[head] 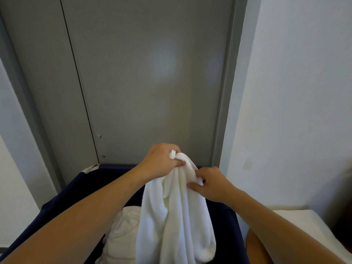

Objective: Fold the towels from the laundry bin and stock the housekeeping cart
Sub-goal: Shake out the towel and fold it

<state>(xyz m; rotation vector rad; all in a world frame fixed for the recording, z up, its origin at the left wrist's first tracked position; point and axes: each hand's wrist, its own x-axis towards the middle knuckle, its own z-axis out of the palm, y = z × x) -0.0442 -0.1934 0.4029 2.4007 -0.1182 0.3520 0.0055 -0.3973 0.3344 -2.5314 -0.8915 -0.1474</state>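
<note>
I see a grey door (148, 82) filling twelve o'clock, white wall (297, 92) at three. Below it, at six, sits the navy bin (62, 208), more towels (122, 231) heaped inside. A white towel (171, 216) hangs bunched above the bin. My left hand (162, 161) grips its top corner, fingers curled round it. My right hand (211, 182), at four o'clock of the left, pinches the towel's edge.

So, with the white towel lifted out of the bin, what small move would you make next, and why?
Probably slide the right hand along the top edge away from the left hand: both grip the white towel close together, so it hangs bunched over the navy laundry bin.
</note>
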